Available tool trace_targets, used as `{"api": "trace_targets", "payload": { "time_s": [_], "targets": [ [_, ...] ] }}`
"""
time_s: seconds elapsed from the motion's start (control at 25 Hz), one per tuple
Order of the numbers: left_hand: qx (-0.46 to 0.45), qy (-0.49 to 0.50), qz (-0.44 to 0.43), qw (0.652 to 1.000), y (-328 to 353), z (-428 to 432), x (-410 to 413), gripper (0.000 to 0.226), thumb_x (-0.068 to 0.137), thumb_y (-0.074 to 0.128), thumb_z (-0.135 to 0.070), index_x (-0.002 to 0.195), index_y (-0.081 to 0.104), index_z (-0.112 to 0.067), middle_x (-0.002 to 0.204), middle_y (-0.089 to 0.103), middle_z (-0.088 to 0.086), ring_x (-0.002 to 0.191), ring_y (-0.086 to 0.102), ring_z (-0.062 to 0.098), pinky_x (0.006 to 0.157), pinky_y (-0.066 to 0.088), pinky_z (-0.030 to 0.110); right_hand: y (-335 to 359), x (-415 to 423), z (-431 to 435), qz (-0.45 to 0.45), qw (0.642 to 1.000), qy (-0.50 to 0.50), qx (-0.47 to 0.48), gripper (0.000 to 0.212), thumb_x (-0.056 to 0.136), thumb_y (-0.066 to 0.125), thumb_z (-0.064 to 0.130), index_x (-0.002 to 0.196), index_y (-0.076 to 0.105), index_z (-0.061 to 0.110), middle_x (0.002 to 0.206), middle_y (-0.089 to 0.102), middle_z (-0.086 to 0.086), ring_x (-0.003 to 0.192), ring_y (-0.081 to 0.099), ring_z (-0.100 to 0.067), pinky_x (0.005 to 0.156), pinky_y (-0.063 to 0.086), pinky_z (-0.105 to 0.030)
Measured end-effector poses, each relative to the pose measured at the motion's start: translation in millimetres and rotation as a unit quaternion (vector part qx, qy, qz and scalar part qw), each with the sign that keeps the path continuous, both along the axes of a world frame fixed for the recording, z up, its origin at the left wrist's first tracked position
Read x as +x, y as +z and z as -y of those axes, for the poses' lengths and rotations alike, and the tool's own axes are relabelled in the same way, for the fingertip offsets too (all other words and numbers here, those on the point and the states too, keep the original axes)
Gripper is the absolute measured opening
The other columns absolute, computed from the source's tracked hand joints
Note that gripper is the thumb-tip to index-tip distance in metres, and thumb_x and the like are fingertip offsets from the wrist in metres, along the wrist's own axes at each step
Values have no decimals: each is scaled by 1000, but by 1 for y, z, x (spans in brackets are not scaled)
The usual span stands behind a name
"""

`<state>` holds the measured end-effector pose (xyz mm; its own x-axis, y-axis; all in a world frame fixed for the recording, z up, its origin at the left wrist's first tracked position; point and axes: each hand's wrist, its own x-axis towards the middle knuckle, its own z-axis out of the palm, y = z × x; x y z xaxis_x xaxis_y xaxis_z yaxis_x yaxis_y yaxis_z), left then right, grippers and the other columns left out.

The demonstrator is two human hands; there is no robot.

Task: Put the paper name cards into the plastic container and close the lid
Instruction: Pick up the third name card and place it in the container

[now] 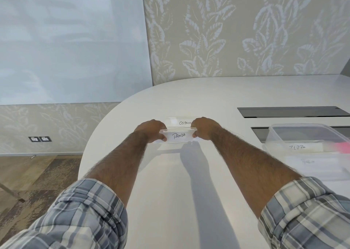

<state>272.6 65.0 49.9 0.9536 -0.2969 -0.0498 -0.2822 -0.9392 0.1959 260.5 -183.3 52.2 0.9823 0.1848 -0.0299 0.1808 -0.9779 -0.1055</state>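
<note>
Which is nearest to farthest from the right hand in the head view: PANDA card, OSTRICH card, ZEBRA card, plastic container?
1. PANDA card: gripped at its right end by the right hand.
2. OSTRICH card: just behind, at the fingertips.
3. and 4. Plastic container and ZEBRA card: off to the right, too close to call.

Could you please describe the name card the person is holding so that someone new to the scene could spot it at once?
Start at the rounded end of the white table, where the left hand and right hand meet. Between them is a clear holder with a white card reading PANDA. The OSTRICH card stands just behind it, gripped by neither hand.
</note>
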Motion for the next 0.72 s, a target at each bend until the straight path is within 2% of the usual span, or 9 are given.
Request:
{"api": "trace_targets", "payload": {
  "time_s": [0.2, 0.4, 0.6, 0.72],
  "targets": [
    [0, 6, 20, 1000, 26, 44, -35, 51, 78, 76, -44, 126, 63, -35, 122, 65, -9, 108, 61, 18, 76, 43, 29, 27, -29, 45, 22, 1000, 6, -2, 45, 84, 70, 30, 127, 59, 22, 126, 61, 0, 113, 58, -23, 85, 43, -32],
    [-9, 20, 48, 999, 53, 108, -76, 54, 79, 74, -46, 130, 61, -33, 129, 62, -9, 117, 58, 17, 86, 46, 31, 63, -64, 110, 55, 998, 25, -16, 42, 82, 72, 29, 123, 62, 23, 122, 63, 0, 112, 58, -22, 84, 43, -32],
    [-16, 26, 66, 997, 72, 197, -119, 49, 79, 74, -44, 126, 63, -36, 123, 64, -9, 112, 60, 17, 78, 42, 29, 89, -107, 195, 83, 995, 29, -41, 39, 83, 71, 29, 121, 62, 23, 120, 64, -1, 110, 60, -23, 82, 43, -31],
    [-17, 11, 78, 997, 80, 258, -136, 45, 79, 74, -43, 123, 66, -37, 119, 66, -7, 106, 61, 19, 74, 41, 29, 97, -129, 253, 90, 994, 18, -53, 41, 83, 71, 28, 123, 62, 23, 123, 63, -2, 112, 59, -24, 88, 46, -34]
  ]
}}
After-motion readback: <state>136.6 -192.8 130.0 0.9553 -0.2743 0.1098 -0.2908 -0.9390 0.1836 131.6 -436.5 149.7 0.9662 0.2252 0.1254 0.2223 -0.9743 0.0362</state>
